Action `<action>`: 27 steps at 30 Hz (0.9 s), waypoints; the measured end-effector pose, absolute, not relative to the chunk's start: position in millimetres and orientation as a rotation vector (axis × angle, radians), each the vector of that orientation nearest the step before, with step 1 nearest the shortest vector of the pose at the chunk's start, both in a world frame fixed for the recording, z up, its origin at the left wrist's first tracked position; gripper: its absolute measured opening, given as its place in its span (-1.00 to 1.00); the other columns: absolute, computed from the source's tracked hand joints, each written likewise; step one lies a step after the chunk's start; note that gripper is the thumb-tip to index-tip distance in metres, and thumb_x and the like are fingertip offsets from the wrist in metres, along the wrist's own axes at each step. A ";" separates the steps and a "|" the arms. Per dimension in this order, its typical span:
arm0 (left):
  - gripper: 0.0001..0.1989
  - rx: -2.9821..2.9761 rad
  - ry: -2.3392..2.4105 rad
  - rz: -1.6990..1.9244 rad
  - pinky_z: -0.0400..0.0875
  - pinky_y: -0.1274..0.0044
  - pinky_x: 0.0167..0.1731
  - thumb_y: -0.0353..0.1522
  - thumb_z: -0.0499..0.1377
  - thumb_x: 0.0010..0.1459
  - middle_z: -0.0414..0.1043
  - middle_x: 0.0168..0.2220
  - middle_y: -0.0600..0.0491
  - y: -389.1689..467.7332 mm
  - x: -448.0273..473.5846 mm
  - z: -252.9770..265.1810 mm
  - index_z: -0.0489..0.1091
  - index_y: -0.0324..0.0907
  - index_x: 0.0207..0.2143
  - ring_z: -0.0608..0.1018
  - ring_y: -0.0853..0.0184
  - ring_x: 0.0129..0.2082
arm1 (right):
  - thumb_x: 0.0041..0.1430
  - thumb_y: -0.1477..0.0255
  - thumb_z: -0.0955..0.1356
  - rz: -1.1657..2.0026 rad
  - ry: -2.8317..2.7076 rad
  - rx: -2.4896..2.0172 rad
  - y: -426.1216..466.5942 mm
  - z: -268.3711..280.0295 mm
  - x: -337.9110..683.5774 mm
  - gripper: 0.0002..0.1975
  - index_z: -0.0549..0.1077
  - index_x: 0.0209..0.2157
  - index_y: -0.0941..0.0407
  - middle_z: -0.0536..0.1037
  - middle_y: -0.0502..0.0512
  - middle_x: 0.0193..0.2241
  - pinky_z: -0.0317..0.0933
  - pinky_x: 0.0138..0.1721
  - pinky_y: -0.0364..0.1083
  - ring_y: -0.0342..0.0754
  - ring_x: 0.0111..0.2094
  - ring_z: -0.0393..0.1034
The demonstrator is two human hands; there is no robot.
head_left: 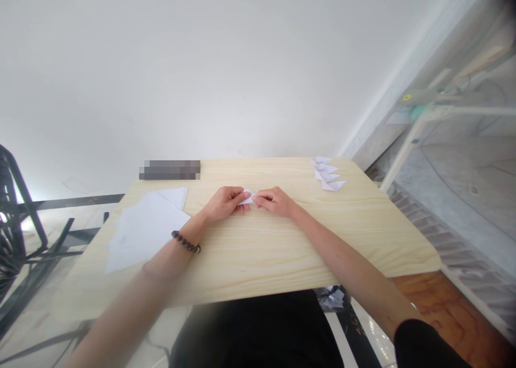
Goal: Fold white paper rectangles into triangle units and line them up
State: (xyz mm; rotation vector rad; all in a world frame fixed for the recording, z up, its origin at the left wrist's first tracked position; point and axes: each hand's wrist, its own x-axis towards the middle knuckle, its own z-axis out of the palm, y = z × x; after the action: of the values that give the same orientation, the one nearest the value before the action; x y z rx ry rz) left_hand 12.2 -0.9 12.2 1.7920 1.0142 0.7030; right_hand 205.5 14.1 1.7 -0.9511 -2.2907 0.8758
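Between my two hands, just above the middle of the table, is a small folded piece of white paper (247, 197). My left hand (228, 202) pinches its left side, thumb on top and fingers beneath. At the paper's right tip, my right hand (274, 201) is closed with thumb and forefinger together on it. Much of the paper is hidden by the fingers, so its full shape cannot be made out. A dark beaded bracelet circles my left wrist.
White paper sheets (149, 225) lie fanned out on the left of the wooden table (258, 255). Several folded white paper pieces (331, 181) stand in a row at the back right. A blurred dark object (169, 170) lies at the back left. A white wall rises behind.
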 end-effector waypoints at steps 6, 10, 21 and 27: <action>-0.60 1.740 0.961 0.697 0.30 0.61 -0.55 -0.10 -0.04 0.08 0.42 -0.52 0.05 -1.6 13.2 12.7 0.34 -0.26 -0.46 0.41 0.44 -0.58 | 0.12 0.26 0.15 0.921 -2.245 -0.964 13.0 1.1 204.4 -0.64 0.31 -0.59 0.19 0.16 -0.10 -0.73 -0.09 -0.60 -0.23 -0.28 -0.67 -0.01; -0.61 1.715 0.956 0.689 0.33 0.57 -0.50 -0.10 -0.03 0.07 0.43 -0.51 0.01 -3.5 14.9 13.3 0.33 -0.27 -0.43 0.44 0.40 -0.54 | 0.11 0.29 0.16 1.015 -2.203 -0.945 12.0 2.5 203.5 -0.71 0.29 -0.54 0.19 0.23 -0.08 -0.67 -0.05 -0.58 -0.24 -0.27 -0.63 0.04; -0.64 1.811 0.974 0.670 0.28 0.61 -0.53 -0.14 -0.03 0.09 0.39 -0.57 0.07 -3.3 13.0 12.8 0.32 -0.24 -0.47 0.41 0.42 -0.56 | 0.10 0.35 0.16 0.920 -2.252 -0.937 11.4 2.0 203.2 -0.75 0.30 -0.52 0.18 0.21 -0.08 -0.66 -0.08 -0.56 -0.23 -0.26 -0.61 0.02; -0.61 1.851 1.031 0.673 0.19 0.63 -0.61 -0.11 -0.07 0.10 0.33 -0.65 0.10 -5.0 14.4 16.3 0.28 -0.24 -0.52 0.32 0.47 -0.65 | 0.11 0.29 0.16 0.921 -2.216 -0.963 12.1 -0.2 203.1 -0.71 0.30 -0.51 0.18 0.20 -0.08 -0.67 -0.09 -0.57 -0.23 -0.26 -0.61 0.01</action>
State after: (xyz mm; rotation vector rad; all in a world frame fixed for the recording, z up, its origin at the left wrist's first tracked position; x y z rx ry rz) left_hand 14.4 -5.0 16.3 1.8507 1.0309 0.6727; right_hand 203.1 12.1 -0.2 -0.9634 -2.2162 0.9213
